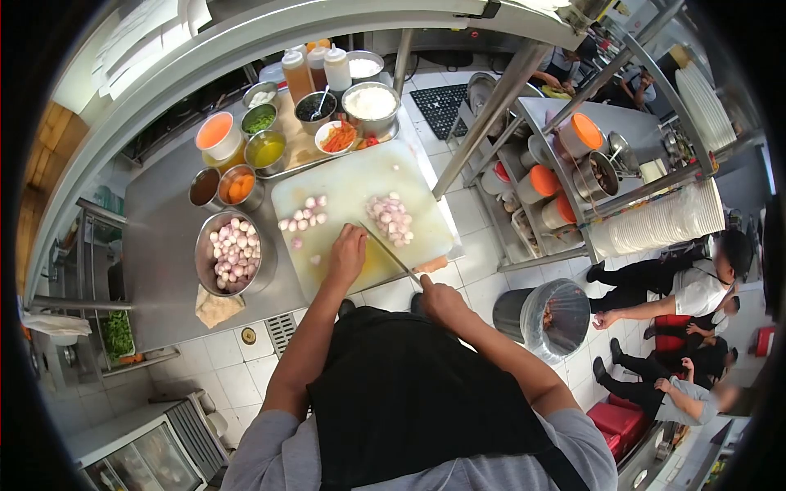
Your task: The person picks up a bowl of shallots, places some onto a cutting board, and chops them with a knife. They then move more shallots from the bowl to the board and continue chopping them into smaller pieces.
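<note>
My right hand is closed around the handle of a kitchen knife, its blade pointing left across the near part of a white cutting board. Beside the blade's tip, my left hand has its fingers pinched together on the board; what they hold is hidden. Beyond that hand to the left lies a loose group of peeled shallots. A denser pile of shallot pieces sits beyond the blade. Left of the board stands a steel bowl full of peeled shallots.
A beige cloth lies by the bowl. Behind the board are containers of sauces and vegetables, a flour-like white powder and squeeze bottles. To the right stand a lined bin, a shelf rack and several people.
</note>
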Demonstrator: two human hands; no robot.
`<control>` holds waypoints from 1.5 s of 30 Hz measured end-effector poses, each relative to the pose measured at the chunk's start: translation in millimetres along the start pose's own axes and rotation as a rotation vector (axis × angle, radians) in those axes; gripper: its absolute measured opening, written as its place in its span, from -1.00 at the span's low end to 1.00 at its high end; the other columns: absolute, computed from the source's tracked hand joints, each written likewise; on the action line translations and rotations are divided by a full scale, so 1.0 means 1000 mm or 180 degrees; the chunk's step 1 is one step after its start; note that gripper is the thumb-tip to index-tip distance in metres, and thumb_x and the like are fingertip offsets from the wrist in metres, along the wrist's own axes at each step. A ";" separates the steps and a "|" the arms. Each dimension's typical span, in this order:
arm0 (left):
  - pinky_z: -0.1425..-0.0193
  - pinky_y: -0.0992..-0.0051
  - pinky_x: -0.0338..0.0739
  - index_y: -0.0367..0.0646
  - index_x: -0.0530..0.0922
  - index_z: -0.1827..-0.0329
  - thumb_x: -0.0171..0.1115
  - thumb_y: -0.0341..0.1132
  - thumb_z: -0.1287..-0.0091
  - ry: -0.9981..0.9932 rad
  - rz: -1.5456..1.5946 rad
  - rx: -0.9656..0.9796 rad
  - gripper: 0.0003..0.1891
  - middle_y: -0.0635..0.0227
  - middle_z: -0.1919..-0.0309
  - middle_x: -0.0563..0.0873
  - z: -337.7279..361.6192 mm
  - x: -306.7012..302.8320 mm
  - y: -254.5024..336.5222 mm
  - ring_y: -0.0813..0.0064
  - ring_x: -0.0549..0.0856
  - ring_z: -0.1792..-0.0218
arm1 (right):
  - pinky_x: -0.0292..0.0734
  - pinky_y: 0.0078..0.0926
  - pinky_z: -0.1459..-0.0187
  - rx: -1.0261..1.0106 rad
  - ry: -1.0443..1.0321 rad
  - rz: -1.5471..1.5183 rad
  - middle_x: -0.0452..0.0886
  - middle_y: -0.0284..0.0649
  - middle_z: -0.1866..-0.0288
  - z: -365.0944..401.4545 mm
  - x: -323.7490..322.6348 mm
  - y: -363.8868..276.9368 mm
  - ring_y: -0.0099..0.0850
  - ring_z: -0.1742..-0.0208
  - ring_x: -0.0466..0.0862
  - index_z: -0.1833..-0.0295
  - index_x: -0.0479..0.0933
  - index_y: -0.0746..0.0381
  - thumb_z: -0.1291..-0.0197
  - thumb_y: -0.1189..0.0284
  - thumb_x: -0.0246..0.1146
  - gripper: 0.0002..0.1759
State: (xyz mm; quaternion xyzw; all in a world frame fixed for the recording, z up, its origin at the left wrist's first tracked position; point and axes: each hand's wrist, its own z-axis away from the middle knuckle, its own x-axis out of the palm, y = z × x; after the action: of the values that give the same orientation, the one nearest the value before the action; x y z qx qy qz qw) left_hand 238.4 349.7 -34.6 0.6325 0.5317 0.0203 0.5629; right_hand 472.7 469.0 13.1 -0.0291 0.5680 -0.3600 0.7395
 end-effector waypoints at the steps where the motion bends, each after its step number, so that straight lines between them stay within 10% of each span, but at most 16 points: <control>1: 0.14 0.13 0.53 -0.32 0.57 0.14 0.17 -0.55 -0.39 -0.0047 -0.0029 -0.0040 -0.94 0.04 0.22 0.60 0.000 0.000 0.000 -0.05 0.65 0.23 | 0.59 0.20 0.22 -0.0030 0.0067 0.0024 0.66 0.19 0.37 0.000 0.003 0.000 0.21 0.31 0.69 -0.11 0.35 0.35 -0.28 0.47 0.08 -0.68; 45: 0.15 0.09 0.57 -0.26 0.54 0.11 0.16 -0.55 -0.38 -0.0150 -0.0114 0.0314 -0.92 0.10 0.17 0.58 0.002 -0.005 -0.009 -0.07 0.67 0.18 | 0.57 0.27 0.17 0.0177 -0.0140 -0.0163 0.67 0.28 0.38 -0.005 -0.005 -0.017 0.32 0.25 0.69 -0.04 0.32 0.38 -0.33 0.41 0.09 -0.71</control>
State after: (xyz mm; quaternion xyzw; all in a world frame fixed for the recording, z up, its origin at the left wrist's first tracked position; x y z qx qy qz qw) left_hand 231.3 343.4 -39.6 0.6501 0.5299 -0.0309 0.5436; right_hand 459.4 460.9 23.4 -0.0310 0.5405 -0.3937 0.7429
